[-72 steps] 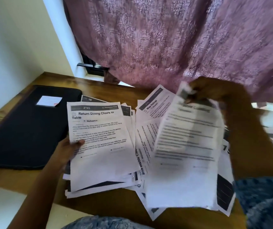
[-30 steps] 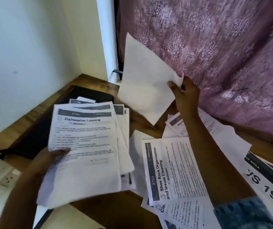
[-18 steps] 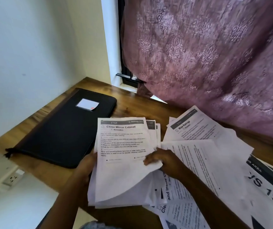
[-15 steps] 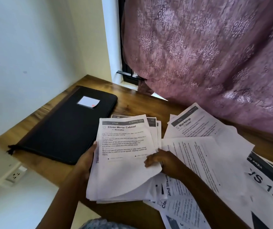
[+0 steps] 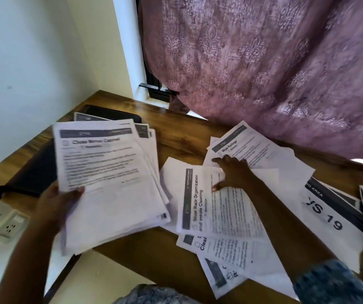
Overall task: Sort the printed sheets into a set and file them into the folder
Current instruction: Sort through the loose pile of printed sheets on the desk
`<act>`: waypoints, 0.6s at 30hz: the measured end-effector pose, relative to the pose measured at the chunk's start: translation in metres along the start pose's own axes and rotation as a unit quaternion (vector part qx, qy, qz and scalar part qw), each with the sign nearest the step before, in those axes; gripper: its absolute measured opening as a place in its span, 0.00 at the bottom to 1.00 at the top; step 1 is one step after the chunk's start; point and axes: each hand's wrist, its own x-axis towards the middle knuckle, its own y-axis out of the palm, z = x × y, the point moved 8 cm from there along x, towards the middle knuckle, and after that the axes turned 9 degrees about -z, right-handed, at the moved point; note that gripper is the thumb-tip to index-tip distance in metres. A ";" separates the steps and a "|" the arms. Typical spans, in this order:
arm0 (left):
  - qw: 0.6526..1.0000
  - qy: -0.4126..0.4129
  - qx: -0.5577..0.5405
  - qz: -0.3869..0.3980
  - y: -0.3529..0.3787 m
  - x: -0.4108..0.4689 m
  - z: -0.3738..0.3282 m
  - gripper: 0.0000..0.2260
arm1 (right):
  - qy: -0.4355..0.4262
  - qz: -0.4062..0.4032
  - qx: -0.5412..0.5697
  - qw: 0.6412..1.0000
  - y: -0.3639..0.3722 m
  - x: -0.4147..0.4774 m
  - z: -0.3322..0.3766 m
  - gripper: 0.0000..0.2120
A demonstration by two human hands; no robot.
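The stack of sheets [image 5: 110, 172] is thin white paper, matt, printed in black and grey, and its lower edges bend softly. The loose sheets [image 5: 231, 216] are the same matt paper, and some carry solid dark header bars. The table [image 5: 182, 139] is brown wood with visible grain and a light sheen. The folder [image 5: 33, 172] is black and matt, either cloth or leatherette; which one cannot be told. The curtain [image 5: 263, 62] is mauve woven cloth with a raised, faintly glossy pattern. The socket [image 5: 9, 227] is smooth white plastic — the sleeve [image 5: 334, 284], mottled blue cloth.
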 end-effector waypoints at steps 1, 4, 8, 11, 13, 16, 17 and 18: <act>1.000 0.000 -0.006 -0.006 -0.007 0.002 -0.001 0.12 | 0.008 0.005 -0.001 1.000 -0.003 0.005 0.000 0.44; 1.000 0.000 -0.013 -0.010 -0.014 0.001 -0.003 0.09 | 0.013 0.012 0.015 1.000 -0.012 0.009 -0.007 0.25; 0.999 -0.008 -0.022 0.034 0.008 -0.006 0.006 0.13 | 0.074 -0.017 0.302 0.950 -0.040 -0.026 -0.052 0.21; 0.997 -0.031 -0.045 0.058 0.047 -0.015 0.015 0.13 | 0.083 -0.108 0.449 0.883 -0.076 -0.066 -0.100 0.12; 0.995 -0.040 -0.052 0.081 0.080 -0.022 0.020 0.15 | 0.126 -0.194 0.477 0.848 -0.102 -0.100 -0.135 0.07; 0.988 -0.033 -0.040 0.146 0.131 -0.038 0.021 0.14 | 0.182 -0.268 0.611 0.722 -0.124 -0.147 -0.172 0.15; 0.986 -0.016 -0.026 0.166 0.147 -0.045 0.020 0.13 | 0.191 -0.271 0.639 0.694 -0.118 -0.155 -0.172 0.17; 0.982 -0.004 -0.012 0.187 0.165 -0.054 0.019 0.12 | 0.214 -0.258 0.635 0.696 -0.102 -0.155 -0.169 0.15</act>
